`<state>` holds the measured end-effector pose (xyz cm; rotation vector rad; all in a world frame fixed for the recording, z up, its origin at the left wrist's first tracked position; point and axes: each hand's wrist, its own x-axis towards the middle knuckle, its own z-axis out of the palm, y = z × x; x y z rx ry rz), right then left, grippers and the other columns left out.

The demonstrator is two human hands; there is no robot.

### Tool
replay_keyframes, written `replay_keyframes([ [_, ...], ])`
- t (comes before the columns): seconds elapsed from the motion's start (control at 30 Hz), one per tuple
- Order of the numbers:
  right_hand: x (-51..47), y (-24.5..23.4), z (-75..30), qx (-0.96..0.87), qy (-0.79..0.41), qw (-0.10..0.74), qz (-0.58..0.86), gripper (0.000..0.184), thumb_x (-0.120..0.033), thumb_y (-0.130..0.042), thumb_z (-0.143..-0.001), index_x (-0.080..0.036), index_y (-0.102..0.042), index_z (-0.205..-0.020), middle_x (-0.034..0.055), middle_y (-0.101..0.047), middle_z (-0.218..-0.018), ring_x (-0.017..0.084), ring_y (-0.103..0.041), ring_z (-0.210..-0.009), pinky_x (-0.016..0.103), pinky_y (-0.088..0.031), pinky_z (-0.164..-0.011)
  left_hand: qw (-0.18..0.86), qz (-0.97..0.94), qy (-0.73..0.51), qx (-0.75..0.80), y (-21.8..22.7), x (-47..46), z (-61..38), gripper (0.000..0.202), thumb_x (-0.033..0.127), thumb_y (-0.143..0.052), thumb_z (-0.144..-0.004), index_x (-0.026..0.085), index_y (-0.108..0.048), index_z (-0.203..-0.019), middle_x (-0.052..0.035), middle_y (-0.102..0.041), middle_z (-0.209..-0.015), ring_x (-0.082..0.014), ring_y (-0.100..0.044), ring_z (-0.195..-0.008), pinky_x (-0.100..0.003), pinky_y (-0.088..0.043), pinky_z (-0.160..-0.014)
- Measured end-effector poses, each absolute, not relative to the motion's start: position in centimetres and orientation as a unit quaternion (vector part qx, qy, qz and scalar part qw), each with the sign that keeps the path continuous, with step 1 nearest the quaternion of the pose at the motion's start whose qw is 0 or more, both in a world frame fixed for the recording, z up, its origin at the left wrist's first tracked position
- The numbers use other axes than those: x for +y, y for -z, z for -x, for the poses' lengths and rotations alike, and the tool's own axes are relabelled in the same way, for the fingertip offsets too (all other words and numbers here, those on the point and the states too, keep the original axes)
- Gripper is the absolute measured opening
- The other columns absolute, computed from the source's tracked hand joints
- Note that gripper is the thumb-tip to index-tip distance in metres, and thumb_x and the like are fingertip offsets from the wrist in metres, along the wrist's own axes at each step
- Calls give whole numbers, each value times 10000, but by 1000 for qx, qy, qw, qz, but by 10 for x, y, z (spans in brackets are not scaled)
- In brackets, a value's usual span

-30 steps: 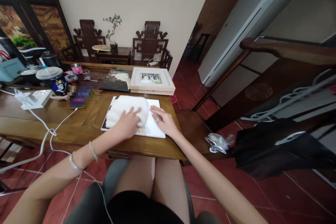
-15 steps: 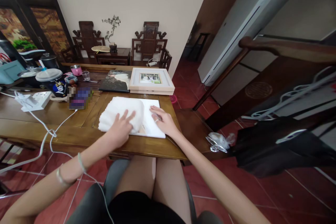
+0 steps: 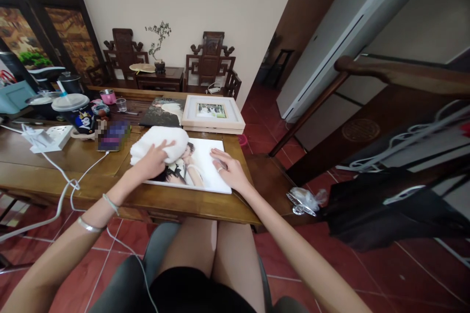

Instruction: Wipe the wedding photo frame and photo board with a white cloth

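White rectangular photo panel point(image 3: 200, 168), mid-frame: flat right hand point(image 3: 231, 167) likely steadies it; left hand point(image 3: 152, 160) rests spread on fluffy white cloth point(image 3: 151, 139).

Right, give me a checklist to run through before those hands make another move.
1. Left hand on the white cloth: ok, its fingers lie on top, extended.
2. Right hand on the photo panel: ok, it rests on the right part.
3. Panel lying flat on the table: ok.
4. Panel's whole face uncovered: not ok, the cloth covers its upper left part.
5. Cloth clear of the lidded cup: ok, the phone lies between them.
6. Panel free of dust and smudges: cannot tell, such marks would be too small to see here.
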<state>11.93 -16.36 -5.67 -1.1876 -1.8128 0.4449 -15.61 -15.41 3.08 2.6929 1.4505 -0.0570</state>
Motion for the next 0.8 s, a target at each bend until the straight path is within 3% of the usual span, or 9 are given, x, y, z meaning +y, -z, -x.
replay_keyframes([
  [0.13, -163, 57, -119, -733, -178, 451, 477, 345, -272, -514, -879, -212, -716, -1151, 91, -645, -1284, 248, -540, -1272, 468, -387, -1123, 25, -862, 16, 507, -28, -161, 178, 661, -65, -316, -743, 112, -537, -1341, -81, -212, -1599, -289, -140, -1485, -519, -253, -1167],
  [0.27, -164, 58, -118, -731, -180, 455, 476, 339, -273, -518, -876, -214, -721, -1141, 92, -645, -1284, 249, -542, -1270, 471, -383, -1124, 2, -851, 47, 524, -28, -211, 179, 570, -81, -330, -703, 81, -668, -1132, -90, -232, -1596, -345, -146, -1475, -559, -302, -1137],
  [0.5, -164, 58, -119, -730, -184, 456, 474, 330, -293, -538, -869, -240, -721, -1138, 74, -656, -1272, 251, -540, -1272, 482, -371, -1129, 66, -856, 131, 496, -42, -280, 162, 474, -63, -403, -676, 136, -707, -981, -48, -182, -1611, -355, -150, -1472, -579, -313, -1125],
  [0.8, -165, 57, -119, -731, -184, 452, 477, 330, -299, -533, -875, -218, -723, -1132, 99, -648, -1280, 259, -543, -1269, 485, -374, -1124, 3, -855, 76, 513, -44, -171, 147, 350, -27, -404, -831, 90, -656, -1044, -136, -241, -1593, -377, -214, -1455, -588, -346, -1096],
])
